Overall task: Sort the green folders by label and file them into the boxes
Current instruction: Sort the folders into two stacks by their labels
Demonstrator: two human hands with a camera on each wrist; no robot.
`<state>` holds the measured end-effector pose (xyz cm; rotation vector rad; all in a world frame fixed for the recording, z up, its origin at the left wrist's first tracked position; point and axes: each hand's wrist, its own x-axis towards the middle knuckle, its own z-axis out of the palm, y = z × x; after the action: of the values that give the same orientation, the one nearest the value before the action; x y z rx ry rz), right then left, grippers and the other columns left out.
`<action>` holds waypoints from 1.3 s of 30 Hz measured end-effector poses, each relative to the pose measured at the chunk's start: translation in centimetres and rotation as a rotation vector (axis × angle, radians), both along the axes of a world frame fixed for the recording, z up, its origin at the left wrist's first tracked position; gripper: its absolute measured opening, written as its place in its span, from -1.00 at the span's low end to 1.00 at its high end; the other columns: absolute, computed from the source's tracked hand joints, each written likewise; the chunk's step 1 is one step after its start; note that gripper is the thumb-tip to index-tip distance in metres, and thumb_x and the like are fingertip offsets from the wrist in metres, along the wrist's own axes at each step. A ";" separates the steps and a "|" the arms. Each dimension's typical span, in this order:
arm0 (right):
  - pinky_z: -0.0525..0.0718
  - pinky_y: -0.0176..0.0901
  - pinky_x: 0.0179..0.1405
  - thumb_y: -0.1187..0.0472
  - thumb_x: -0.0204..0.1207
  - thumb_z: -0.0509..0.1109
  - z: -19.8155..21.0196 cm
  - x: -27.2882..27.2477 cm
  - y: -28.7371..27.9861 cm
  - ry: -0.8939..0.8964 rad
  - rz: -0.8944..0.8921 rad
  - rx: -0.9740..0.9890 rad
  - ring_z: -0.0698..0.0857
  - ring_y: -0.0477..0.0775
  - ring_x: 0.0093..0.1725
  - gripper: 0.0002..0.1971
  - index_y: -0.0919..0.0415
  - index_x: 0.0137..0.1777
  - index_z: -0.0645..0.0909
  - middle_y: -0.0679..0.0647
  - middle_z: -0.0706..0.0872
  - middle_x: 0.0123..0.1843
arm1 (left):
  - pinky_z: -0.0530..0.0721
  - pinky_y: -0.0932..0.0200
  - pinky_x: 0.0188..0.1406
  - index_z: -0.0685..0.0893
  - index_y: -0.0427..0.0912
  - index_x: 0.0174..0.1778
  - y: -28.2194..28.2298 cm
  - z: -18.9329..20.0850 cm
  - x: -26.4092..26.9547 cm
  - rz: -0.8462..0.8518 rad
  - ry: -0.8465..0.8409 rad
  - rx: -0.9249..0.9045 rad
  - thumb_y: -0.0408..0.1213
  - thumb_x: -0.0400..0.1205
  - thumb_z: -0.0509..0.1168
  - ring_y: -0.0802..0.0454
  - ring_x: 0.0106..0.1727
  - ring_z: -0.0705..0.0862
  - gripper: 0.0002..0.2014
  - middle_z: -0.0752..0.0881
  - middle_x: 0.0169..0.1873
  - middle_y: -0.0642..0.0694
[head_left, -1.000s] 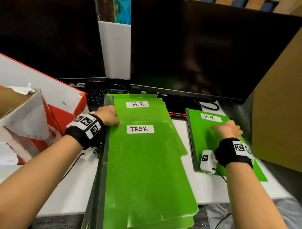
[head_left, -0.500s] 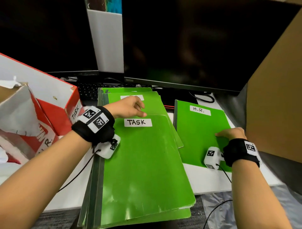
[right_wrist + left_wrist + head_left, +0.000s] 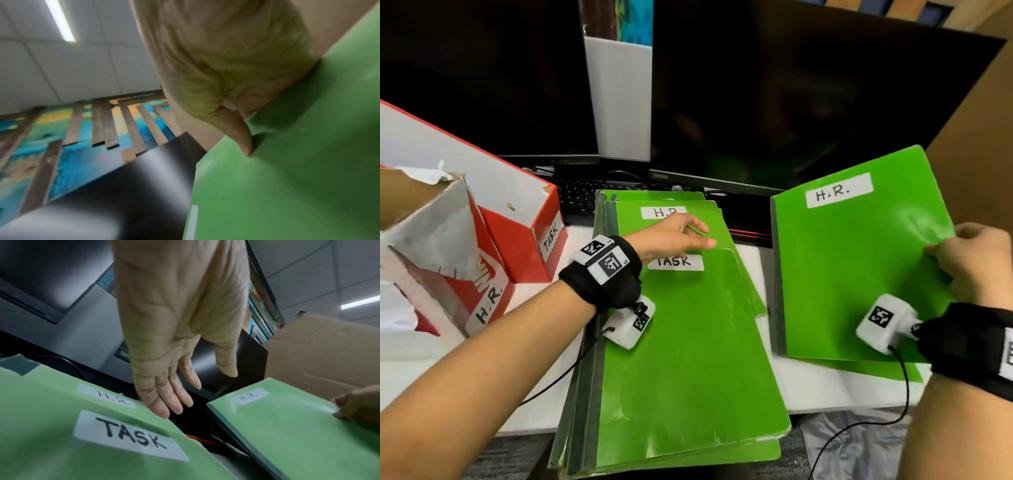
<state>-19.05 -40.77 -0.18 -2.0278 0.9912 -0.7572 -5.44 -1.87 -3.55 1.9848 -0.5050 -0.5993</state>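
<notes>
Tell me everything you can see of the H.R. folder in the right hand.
The H.R. folder is bright green with a glossy card-like cover, a dark grey spine along its left edge and a white label handwritten "H.R." near the top. It is closed and tilted up off the white desk, right side raised. The right hand pinches its right edge, thumb on the cover. Another green sheet shows beneath its lower edge. It sits right of the main folder stack.

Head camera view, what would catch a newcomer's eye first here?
The bright green folders: a fanned stack at centre, topped by the glossy green folder labelled TASK, with the open left hand above it. On the right, the right hand pinches the edge of a green folder labelled H.R., tilting it up. At left sit red cardboard boxes labelled TASK and H.R..
</notes>
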 end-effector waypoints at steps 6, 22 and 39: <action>0.58 -0.33 -0.59 0.08 0.33 0.60 6.1 -2.6 3.3 -0.150 0.314 0.153 0.57 -0.27 -0.72 -0.77 0.09 -0.37 0.59 -0.16 0.78 -0.45 | 0.58 0.05 0.34 0.28 -0.16 0.57 -1.6 1.6 -2.1 -0.033 0.071 -0.143 -0.05 0.55 0.39 0.02 0.34 0.59 -0.29 0.58 0.38 -0.12; 0.67 -0.36 -0.64 0.41 0.45 0.41 8.8 -3.6 7.0 -0.302 0.577 0.198 0.70 -0.23 -0.59 -0.72 0.00 -0.35 0.71 -0.20 0.75 -0.51 | 0.66 -0.17 0.22 0.46 -0.24 0.36 -4.2 2.7 -4.7 -0.029 0.212 -0.427 -0.30 0.61 0.35 -0.14 0.28 0.63 -0.59 0.60 0.36 -0.26; 0.63 -0.08 -0.19 0.47 0.41 0.47 -1.8 5.4 13.3 -0.225 0.628 0.480 0.77 -0.09 -0.29 -0.80 0.16 -0.12 0.62 0.01 0.81 -0.24 | 0.60 0.01 0.34 0.59 -0.20 0.28 2.1 4.7 -1.5 0.256 -0.137 -0.638 -0.51 0.65 0.24 0.06 0.11 0.71 -0.70 0.70 0.22 -0.15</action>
<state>-13.63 -27.43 -1.98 -1.6398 0.3203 -0.3486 -6.96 0.21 1.15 1.4486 -0.4455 -0.1122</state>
